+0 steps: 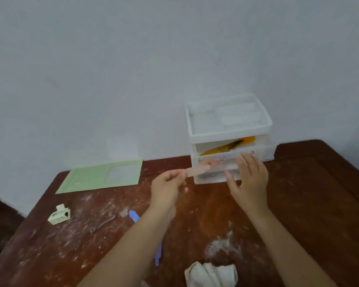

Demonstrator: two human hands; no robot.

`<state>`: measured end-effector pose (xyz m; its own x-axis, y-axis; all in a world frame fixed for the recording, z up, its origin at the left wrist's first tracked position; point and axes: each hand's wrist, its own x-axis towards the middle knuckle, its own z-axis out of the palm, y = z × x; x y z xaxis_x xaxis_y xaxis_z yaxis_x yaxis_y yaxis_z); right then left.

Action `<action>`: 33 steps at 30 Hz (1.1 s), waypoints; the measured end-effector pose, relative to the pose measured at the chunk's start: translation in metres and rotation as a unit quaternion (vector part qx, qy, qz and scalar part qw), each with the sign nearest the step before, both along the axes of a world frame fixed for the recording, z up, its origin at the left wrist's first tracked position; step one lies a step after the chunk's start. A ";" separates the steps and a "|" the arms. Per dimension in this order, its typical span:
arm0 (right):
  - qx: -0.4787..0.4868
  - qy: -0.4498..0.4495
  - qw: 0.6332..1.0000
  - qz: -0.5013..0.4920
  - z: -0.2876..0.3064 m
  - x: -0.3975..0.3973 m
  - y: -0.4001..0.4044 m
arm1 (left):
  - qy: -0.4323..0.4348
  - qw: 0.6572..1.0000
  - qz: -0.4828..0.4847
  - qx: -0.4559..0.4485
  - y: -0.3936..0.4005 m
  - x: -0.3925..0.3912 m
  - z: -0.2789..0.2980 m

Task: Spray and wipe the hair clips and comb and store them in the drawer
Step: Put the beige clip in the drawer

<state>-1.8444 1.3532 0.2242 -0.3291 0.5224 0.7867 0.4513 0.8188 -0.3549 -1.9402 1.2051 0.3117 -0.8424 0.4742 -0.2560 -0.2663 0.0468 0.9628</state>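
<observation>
Against a pale wall, the brown counter (298,193) carried, from the left, one green folder (95,177), one white claw clip (59,214), one thin metal clip (103,224), one blue comb (135,216), one white cloth (210,273) and one white drawer unit (229,129). The left hand (167,188) had its grip pinched on one pink clip (197,170) beside the unit, while the right hand (249,181) lay with fingers apart against a partly open drawer (216,162).

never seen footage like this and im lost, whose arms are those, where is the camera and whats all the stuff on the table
There is no machine here. The single picture comes from a camera worn on a person's head, looking down at their own arms. The left hand pinches a pink hair clip. The right hand, fingers straight, reaches to the white drawer unit, whose upper drawer stands partly open. On the brown table lie a pale green claw clip, a thin metal clip, a purple comb partly hidden under the left arm, a white cloth and a green folder.
</observation>
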 end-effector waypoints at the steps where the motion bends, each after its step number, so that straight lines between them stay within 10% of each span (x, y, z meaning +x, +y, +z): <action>1: 0.017 0.001 1.000 -0.018 0.004 -0.004 0.015 | 0.027 1.000 -0.010 -0.006 0.018 -0.006 0.006; 12: 0.080 -0.010 0.996 -0.031 0.000 -0.017 0.069 | 0.244 0.950 -0.133 -0.146 0.139 -0.017 0.003; 15: 0.057 -0.029 0.998 -0.017 -0.003 -0.013 0.069 | 0.365 0.874 -0.207 -0.246 0.143 -0.012 0.000; 20: 0.028 -0.068 0.997 -0.029 -0.004 -0.013 0.067 | 0.529 0.753 -0.216 -0.326 0.097 -0.033 0.007; 27: -0.029 -0.036 0.996 0.082 -0.015 -0.028 -0.037 | 0.529 0.756 -0.172 -0.346 -0.067 -0.088 -0.040; 33: -0.309 -0.204 0.837 0.403 -0.064 -0.014 -0.201 | 0.465 0.721 -0.187 -0.479 -0.211 -0.096 -0.131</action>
